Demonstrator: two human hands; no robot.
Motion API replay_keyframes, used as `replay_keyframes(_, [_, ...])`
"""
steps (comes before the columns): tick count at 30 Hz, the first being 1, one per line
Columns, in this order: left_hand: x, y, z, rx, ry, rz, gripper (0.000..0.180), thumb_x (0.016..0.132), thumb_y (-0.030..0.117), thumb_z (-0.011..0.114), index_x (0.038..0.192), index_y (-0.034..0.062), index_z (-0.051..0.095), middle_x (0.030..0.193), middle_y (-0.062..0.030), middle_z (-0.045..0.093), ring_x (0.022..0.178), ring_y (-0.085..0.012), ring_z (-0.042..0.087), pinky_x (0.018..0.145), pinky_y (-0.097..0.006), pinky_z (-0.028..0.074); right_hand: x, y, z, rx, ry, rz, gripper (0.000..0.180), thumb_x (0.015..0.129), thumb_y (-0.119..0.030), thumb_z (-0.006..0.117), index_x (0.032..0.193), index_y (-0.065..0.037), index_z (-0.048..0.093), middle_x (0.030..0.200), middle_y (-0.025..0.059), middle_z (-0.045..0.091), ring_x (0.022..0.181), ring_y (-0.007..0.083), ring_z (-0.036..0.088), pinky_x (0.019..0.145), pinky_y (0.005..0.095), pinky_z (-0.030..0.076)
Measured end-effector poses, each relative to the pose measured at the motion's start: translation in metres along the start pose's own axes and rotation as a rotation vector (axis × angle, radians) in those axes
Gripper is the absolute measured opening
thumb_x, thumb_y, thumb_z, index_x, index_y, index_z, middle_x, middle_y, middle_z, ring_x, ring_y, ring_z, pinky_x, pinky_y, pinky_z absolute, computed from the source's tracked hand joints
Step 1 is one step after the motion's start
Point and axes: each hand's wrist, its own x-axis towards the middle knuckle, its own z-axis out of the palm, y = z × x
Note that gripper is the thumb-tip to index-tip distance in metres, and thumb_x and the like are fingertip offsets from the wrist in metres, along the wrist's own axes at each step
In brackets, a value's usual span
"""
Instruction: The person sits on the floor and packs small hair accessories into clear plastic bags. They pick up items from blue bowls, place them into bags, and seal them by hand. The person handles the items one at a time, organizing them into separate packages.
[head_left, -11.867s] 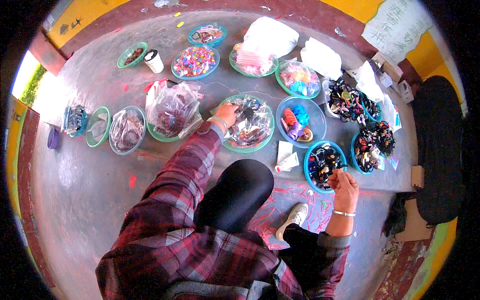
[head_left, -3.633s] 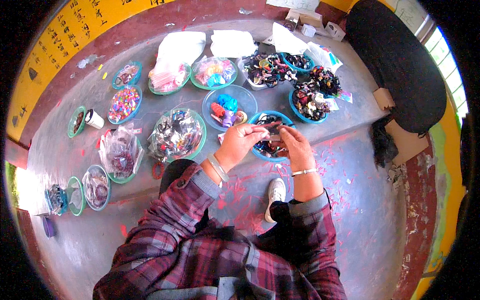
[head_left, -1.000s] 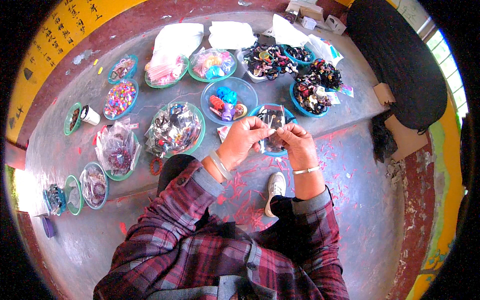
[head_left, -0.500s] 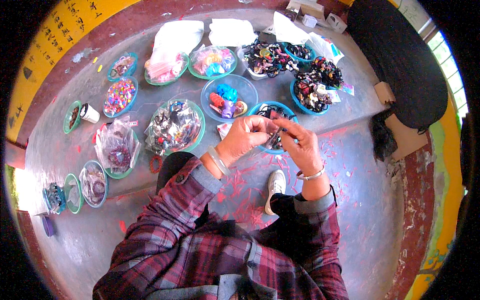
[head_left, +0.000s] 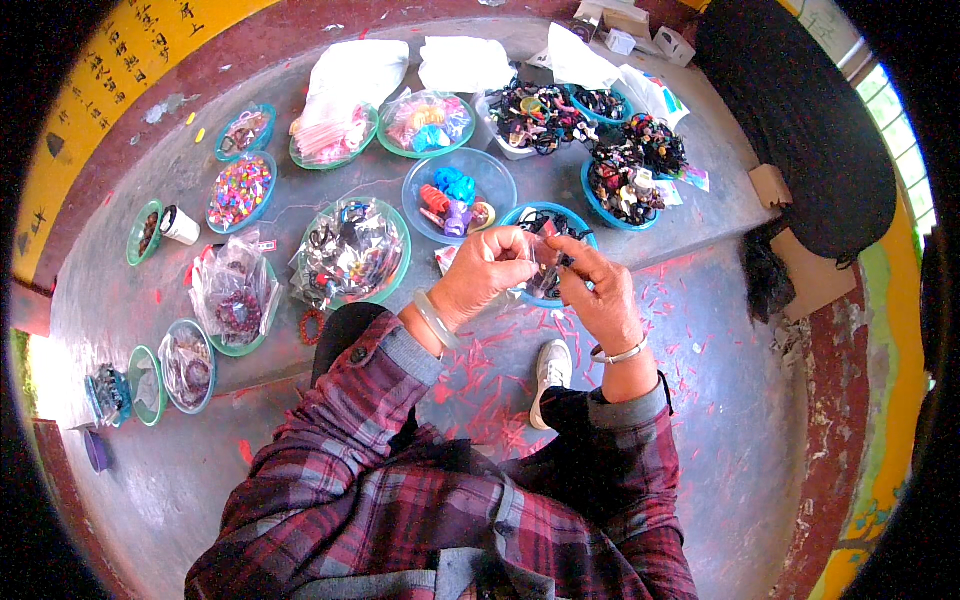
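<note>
Your left hand (head_left: 478, 275), just right of the centre of the frame, is pinched between thumb and forefinger on a small clear packet (head_left: 541, 256), which hangs between your two hands. Your right hand (head_left: 604, 298) meets it from the other side, forefinger bent over the packet's edge; a small dark bit shows by those fingertips, but you cannot tell whether they are closed on it, on the plastic, or slightly apart. Right behind the packet sits a blue basin (head_left: 550, 204) of dark items, partly hidden by your hands. Just above it, a clear bluish bowl (head_left: 416, 204) carries red, blue and purple pieces. To the left of your hands, a green basin (head_left: 405, 252) is heaped with plastic-wrapped packets (head_left: 348, 250), with a reddish beaded bracelet (head_left: 312, 327) lying just below it. At the lower centre, your light shoe (head_left: 553, 368) rests among red shreds (head_left: 478, 390) on the floor. Farther out, a bowl of bright multicoloured pieces (head_left: 238, 190) and a white cup (head_left: 181, 227) stand at the upper left, white bags (head_left: 465, 64) lie along the top, and a long black bundle (head_left: 795, 125) fills the upper right.
</note>
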Motion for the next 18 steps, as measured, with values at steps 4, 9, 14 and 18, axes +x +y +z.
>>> replay_keyframes(4, [-0.004,0.008,0.001,-0.1,0.033,-0.112,0.009,0.073,0.006,0.057,0.066,0.0071,0.051,0.094,-0.0073,0.06,0.069,-0.0063,0.049,0.062,-0.021,0.04,-0.001,-0.001,-0.004,0.083,-0.051,0.061,0.029,0.077,0.0,0.048,0.102,-0.005,0.06,0.068,-0.0011,0.055,0.054,0.004,0.046,0.049,0.0198,0.04])
replay_keyframes(9, [0.001,-0.005,-0.001,-0.299,0.016,-0.031,0.011,0.074,0.006,0.059,0.065,0.0074,0.051,0.095,-0.0092,0.059,0.085,-0.0129,0.053,0.081,-0.028,0.039,-0.002,-0.001,-0.007,0.193,-0.159,0.094,0.026,0.078,-0.001,0.048,0.1,-0.003,0.061,0.068,-0.0006,0.056,0.055,0.0049,0.048,0.051,0.0197,0.042])
replay_keyframes(14, [0.003,-0.011,-0.004,-0.179,0.155,0.074,0.012,0.074,0.005,0.059,0.066,0.0075,0.05,0.097,-0.0075,0.059,0.091,-0.015,0.052,0.083,-0.028,0.038,-0.001,-0.001,-0.007,0.389,0.05,0.031,0.018,0.081,-0.002,0.049,0.093,0.0,0.061,0.065,0.0006,0.055,0.056,0.0064,0.05,0.05,0.0196,0.041])
replay_keyframes(18, [0.004,-0.008,0.001,0.351,0.327,0.271,0.01,0.071,0.002,0.059,0.069,0.0048,0.049,0.09,-0.0107,0.057,0.086,-0.0217,0.054,0.083,-0.033,0.04,0.002,0.008,0.0,0.392,0.052,0.144,0.016,0.082,-0.009,0.053,0.092,0.001,0.061,0.066,0.0027,0.058,0.058,0.0079,0.052,0.052,0.0206,0.042])
